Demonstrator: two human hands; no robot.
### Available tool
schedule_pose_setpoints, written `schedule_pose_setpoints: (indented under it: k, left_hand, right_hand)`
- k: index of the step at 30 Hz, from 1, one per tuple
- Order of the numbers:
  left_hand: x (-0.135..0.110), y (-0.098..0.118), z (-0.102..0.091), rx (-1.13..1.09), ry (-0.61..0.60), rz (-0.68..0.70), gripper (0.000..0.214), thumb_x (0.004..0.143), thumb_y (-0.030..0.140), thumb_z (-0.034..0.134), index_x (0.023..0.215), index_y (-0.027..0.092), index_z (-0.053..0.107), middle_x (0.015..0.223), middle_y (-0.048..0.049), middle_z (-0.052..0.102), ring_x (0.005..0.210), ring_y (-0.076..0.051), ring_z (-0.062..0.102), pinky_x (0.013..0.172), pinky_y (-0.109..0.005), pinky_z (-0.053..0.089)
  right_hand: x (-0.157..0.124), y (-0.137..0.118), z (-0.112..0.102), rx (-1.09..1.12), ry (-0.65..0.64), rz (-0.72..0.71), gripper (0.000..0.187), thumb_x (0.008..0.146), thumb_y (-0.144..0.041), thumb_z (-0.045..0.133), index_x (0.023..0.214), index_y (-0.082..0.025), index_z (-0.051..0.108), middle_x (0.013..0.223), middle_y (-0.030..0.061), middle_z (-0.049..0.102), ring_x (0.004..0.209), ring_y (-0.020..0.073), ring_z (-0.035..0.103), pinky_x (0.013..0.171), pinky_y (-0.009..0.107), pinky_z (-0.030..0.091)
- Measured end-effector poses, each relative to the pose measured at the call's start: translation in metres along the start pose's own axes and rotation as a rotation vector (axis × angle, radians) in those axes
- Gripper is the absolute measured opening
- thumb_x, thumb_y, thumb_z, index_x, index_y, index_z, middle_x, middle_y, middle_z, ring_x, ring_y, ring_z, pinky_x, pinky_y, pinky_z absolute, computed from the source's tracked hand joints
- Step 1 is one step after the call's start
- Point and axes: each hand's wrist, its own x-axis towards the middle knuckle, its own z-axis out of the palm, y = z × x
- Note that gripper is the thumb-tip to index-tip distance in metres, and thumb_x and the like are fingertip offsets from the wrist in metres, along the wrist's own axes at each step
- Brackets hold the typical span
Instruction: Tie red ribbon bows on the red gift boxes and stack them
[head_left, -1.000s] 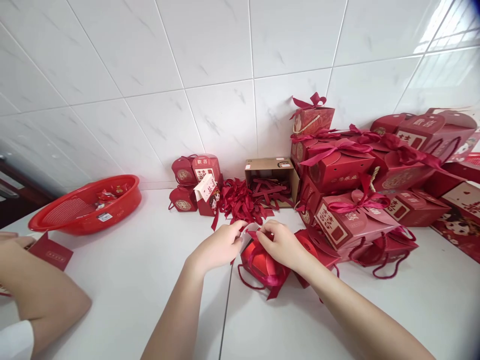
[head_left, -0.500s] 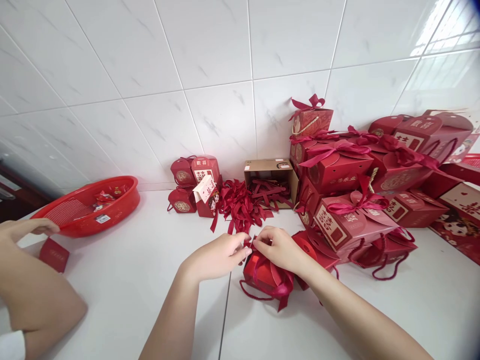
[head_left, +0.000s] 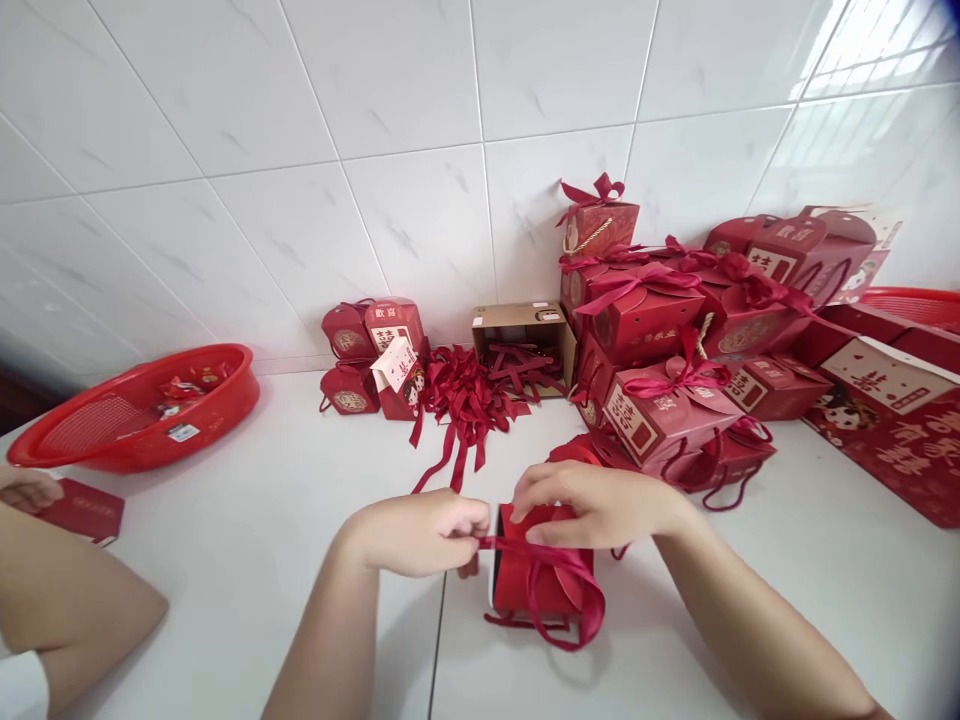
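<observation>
One white counter (head_left: 247,570): carries everything here, a dark seam running across it.
Stacked boxes (head_left: 649,320): red, piled at the right, several tied with bows.
Plastic basin (head_left: 135,455): red, at the far left, small packets inside.
Cardboard box (head_left: 517,315): behind, its open side facing front, showing ribbons.
Ribbon heap (head_left: 457,385): loose, just left of the cardboard box.
Box between the hands (head_left: 517,580): red, on the counter at front centre, near the pile.
Right hand (head_left: 600,500): loosely open over that box's top, thumb and fingers apart.
Left hand (head_left: 416,530): pinching a ribbon at the box's left edge.
Ribbon (head_left: 591,605): crosses the top, looping over the front.
</observation>
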Motion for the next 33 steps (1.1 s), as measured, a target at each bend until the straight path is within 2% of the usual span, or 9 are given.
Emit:
schedule_pose_setpoints:
  k: [4, 8, 10, 13, 15, 18, 22, 27, 33]
  left_hand:
    - [-0.023, -0.055, 0.012, 0.068, 0.191, -0.278, 0.009, 0.073, 0.022, 0.042, 0.065, 0.022, 0.038, 0.066, 0.0016, 0.058, 0.058, -0.016, 0.051, 0.052, -0.026, 0.032]
    - [-0.038, -0.105, 0.031, 0.237, 0.383, -0.575, 0.011, 0.079, 0.027, 0.04, 0.074, 0.022, 0.048, 0.071, -0.003, 0.056, 0.064, -0.023, 0.057, 0.056, -0.031, 0.037]
    - [-0.038, -0.107, 0.042, 0.258, 0.602, -0.563, 0.022, 0.085, 0.035, 0.038, 0.092, 0.021, 0.054, 0.089, -0.0089, 0.06, 0.086, -0.03, 0.06, 0.067, -0.038, 0.045]
    - [-0.025, -0.083, 0.06, 0.024, 0.83, -0.252, 0.034, 0.092, 0.043, 0.033, 0.116, 0.023, 0.049, 0.121, -0.011, 0.054, 0.119, -0.028, 0.049, 0.093, -0.041, 0.043]
    - [-0.01, -0.061, 0.072, -0.221, 0.763, -0.009, 0.034, 0.094, 0.043, 0.034, 0.121, 0.026, 0.045, 0.13, -0.007, 0.051, 0.123, -0.021, 0.047, 0.101, -0.034, 0.04]
    - [0.011, -0.039, 0.089, -0.406, 0.627, 0.137, 0.028, 0.094, 0.043, 0.039, 0.112, 0.025, 0.049, 0.115, -0.0055, 0.057, 0.108, -0.019, 0.054, 0.093, -0.029, 0.044]
    - [0.023, -0.044, 0.101, -0.527, 0.626, 0.117, 0.027, 0.092, 0.046, 0.042, 0.084, 0.021, 0.05, 0.074, 0.0014, 0.049, 0.068, -0.014, 0.047, 0.063, -0.024, 0.041]
    - [0.009, -0.068, 0.098, -0.541, 0.842, 0.016, 0.025, 0.089, 0.042, 0.047, 0.079, 0.02, 0.051, 0.073, 0.0026, 0.045, 0.067, -0.013, 0.041, 0.063, -0.024, 0.034]
    - [0.01, -0.075, 0.112, -0.496, 0.765, -0.049, 0.025, 0.087, 0.044, 0.048, 0.081, 0.02, 0.054, 0.068, 0.0033, 0.044, 0.065, -0.014, 0.041, 0.062, -0.025, 0.034]
  right_hand:
    - [-0.066, -0.003, 0.005, -0.075, 0.168, 0.177, 0.024, 0.091, -0.031, 0.049, 0.106, -0.029, 0.067, 0.102, 0.0062, 0.065, 0.084, 0.0192, 0.061, 0.076, 0.031, 0.048]
    - [-0.105, 0.022, 0.039, -0.081, 0.248, 0.426, 0.034, 0.09, -0.04, 0.05, 0.123, -0.033, 0.058, 0.098, 0.007, 0.066, 0.077, 0.0198, 0.062, 0.069, 0.033, 0.05]
    - [-0.105, 0.034, 0.059, -0.056, 0.322, 0.488, 0.043, 0.091, -0.042, 0.047, 0.133, -0.031, 0.049, 0.088, 0.0057, 0.066, 0.069, 0.019, 0.061, 0.064, 0.033, 0.05]
    - [-0.09, 0.04, 0.081, -0.021, 0.452, 0.471, 0.041, 0.093, -0.042, 0.044, 0.13, -0.026, 0.049, 0.075, 0.0025, 0.062, 0.06, 0.0168, 0.055, 0.058, 0.031, 0.047]
    - [-0.079, 0.04, 0.091, -0.012, 0.552, 0.438, 0.034, 0.093, -0.04, 0.045, 0.121, -0.023, 0.055, 0.072, 0.0023, 0.06, 0.059, 0.0163, 0.052, 0.057, 0.03, 0.046]
    - [-0.07, 0.04, 0.099, -0.006, 0.659, 0.369, 0.022, 0.091, -0.035, 0.048, 0.098, -0.021, 0.063, 0.077, 0.0052, 0.061, 0.062, 0.0165, 0.052, 0.057, 0.029, 0.045]
    - [-0.076, 0.052, 0.103, -0.057, 0.807, 0.244, 0.013, 0.089, -0.027, 0.053, 0.083, -0.021, 0.062, 0.087, 0.0074, 0.063, 0.069, 0.0174, 0.057, 0.057, 0.029, 0.046]
    - [-0.097, 0.072, 0.106, -0.23, 0.977, 0.21, 0.007, 0.083, -0.019, 0.057, 0.077, -0.022, 0.059, 0.078, 0.004, 0.061, 0.063, 0.0161, 0.057, 0.051, 0.028, 0.043]
    - [-0.102, 0.077, 0.118, -0.281, 0.962, 0.219, 0.014, 0.079, -0.009, 0.05, 0.073, -0.022, 0.05, 0.076, 0.0015, 0.057, 0.062, 0.0142, 0.054, 0.051, 0.025, 0.043]
